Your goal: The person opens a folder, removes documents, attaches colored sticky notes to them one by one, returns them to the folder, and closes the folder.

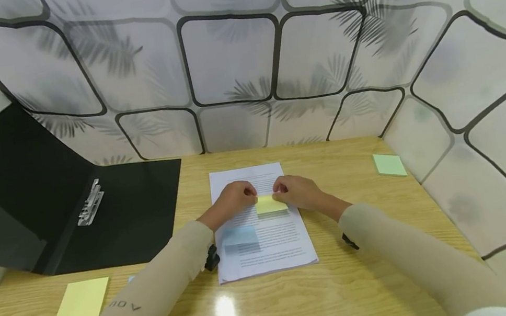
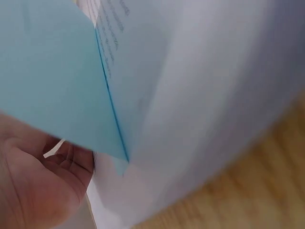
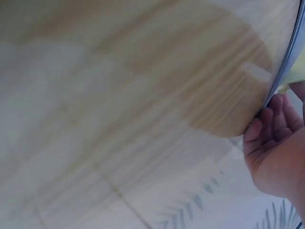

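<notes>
A small yellow sticky note (image 1: 270, 204) lies across the printed text of a stack of papers (image 1: 287, 243). My left hand (image 1: 236, 197) pinches its left end and my right hand (image 1: 302, 192) pinches its right end. On the lower left of the page is a blue sticky note (image 1: 240, 236). The left wrist view shows that blue note (image 2: 52, 76) large, its free part lifted off the page, with my left hand (image 2: 43, 176) curled behind it. In the right wrist view, my right hand (image 3: 279, 148) is at the paper's edge, beside a sliver of yellow (image 3: 298, 69).
An open black folder (image 1: 131, 210) with a metal clip (image 1: 90, 203) stands at the left. A larger yellow pad (image 1: 80, 304) lies at the front left, partly behind my left sleeve. A green pad (image 1: 389, 165) is at the back right, near the patterned wall (image 1: 231, 60).
</notes>
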Demonstrator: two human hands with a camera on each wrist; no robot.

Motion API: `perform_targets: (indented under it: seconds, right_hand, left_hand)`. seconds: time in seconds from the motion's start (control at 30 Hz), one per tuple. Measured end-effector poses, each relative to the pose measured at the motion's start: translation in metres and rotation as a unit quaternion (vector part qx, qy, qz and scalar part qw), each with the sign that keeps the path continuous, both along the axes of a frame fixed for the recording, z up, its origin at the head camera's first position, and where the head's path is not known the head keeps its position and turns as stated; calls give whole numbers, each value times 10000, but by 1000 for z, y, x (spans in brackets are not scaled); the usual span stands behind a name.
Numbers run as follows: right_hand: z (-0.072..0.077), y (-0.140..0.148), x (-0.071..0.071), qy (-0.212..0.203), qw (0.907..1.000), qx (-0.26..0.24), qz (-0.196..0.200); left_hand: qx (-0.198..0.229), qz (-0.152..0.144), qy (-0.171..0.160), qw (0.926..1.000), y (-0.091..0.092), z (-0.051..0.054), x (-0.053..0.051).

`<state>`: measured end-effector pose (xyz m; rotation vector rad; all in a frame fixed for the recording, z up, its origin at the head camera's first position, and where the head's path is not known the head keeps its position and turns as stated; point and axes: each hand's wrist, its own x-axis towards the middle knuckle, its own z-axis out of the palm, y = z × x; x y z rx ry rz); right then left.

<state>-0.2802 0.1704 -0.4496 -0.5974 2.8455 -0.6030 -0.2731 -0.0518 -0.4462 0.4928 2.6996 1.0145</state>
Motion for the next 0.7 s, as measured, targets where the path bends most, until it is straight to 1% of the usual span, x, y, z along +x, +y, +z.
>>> perform_targets:
  seconds: [0.13,0.23,0.3,0.47,0.6,0.7]
  right_hand:
    - [0,-11,-2,-67,9996,243,-87]
    - [2,-18,-3,-52,9992,387,-111]
    - [3,-21,-3,-22,9987,488,-122]
    - [5,-22,-1,-53,9981,581,-210]
    - [6,-14,-1,-177,9982,458,-352]
    - [6,-4,-1,-235,9981,356,-445]
  left_hand:
    - [-450,-11,-12,9990,3,0,-3]
    - [-783,88,-52,9969,6,1,-5]
    - [-897,171,-98,9958,7,2,-6]
    - [-834,177,-145,9963,8,2,-6]
    - [-663,121,-83,9977,6,1,-5]
    - [-566,143,-36,9983,5,0,-2]
